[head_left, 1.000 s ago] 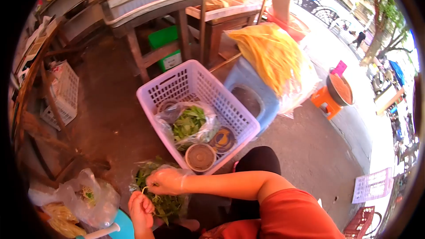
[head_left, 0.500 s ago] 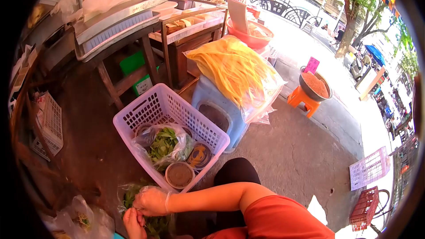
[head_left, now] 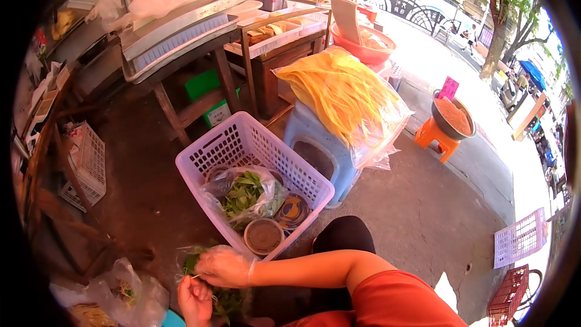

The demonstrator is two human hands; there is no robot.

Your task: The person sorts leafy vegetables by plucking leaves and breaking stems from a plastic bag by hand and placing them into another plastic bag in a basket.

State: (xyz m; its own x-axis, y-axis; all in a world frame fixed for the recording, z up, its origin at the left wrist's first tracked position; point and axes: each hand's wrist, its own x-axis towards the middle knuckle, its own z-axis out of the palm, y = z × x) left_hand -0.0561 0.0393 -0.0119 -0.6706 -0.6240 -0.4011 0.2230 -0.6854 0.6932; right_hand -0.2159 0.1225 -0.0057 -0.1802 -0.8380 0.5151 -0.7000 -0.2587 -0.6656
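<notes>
1. Where the two hands meet, low in the view, the right hand [head_left: 225, 266] has its fingertips pinched on a pale stem [head_left: 193, 277].
2. Just below sits the left hand [head_left: 195, 301], fingers curled; it shows too small and too near the bottom edge for me to tell whether it grasps the stem as well.
3. Greens [head_left: 227, 304] lie below and behind the right hand, on the near side of the crate [head_left: 296, 172].
4. Inside the crate are a bag [head_left: 266, 203] of leaves [head_left: 244, 192], a round tub [head_left: 264, 236] with a brown top and, just beside the tub, a blue-and-yellow disc [head_left: 293, 212].
5. To the left of the left hand lies a clear sack [head_left: 145, 293] with sprouts [head_left: 127, 293] in it, next to something teal [head_left: 173, 319].
6. A dark knee [head_left: 345, 234] stands near the crate's right corner, and a red sleeve [head_left: 399, 297] covers the right upper arm.
7. Beyond the crate, a blue stool [head_left: 346, 181] bears a packet of yellow strips [head_left: 333, 88].
8. Farther right, well apart from the hands, an orange stool [head_left: 430, 135] carries a bowl [head_left: 443, 123] of reddish grains [head_left: 452, 116] with a pink sign [head_left: 448, 88].
</notes>
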